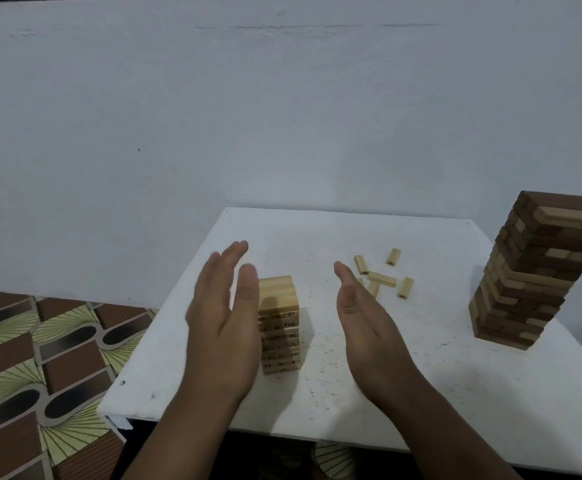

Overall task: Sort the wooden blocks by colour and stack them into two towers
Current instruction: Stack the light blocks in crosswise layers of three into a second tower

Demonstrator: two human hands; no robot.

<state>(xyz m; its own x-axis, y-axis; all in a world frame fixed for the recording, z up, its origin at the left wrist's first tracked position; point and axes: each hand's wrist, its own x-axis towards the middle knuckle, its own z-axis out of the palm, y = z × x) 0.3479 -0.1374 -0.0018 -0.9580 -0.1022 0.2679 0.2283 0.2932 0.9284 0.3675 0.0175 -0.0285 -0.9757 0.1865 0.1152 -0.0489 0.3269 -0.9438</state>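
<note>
A short tower of light wooden blocks (280,323) with printed numbers stands near the middle of the white table (421,386). My left hand (223,317) is held flat with straight fingers just left of it, partly covering its left side. My right hand (365,320) is also flat and open, to the right of the tower and apart from it. Several loose light blocks (383,278) lie behind my right hand. A tall tower of mixed dark and light blocks (531,271) stands at the table's right edge.
A plain white wall rises behind the table. Patterned floor covering (36,375) in brown, black and yellow lies to the left, below the table's left edge.
</note>
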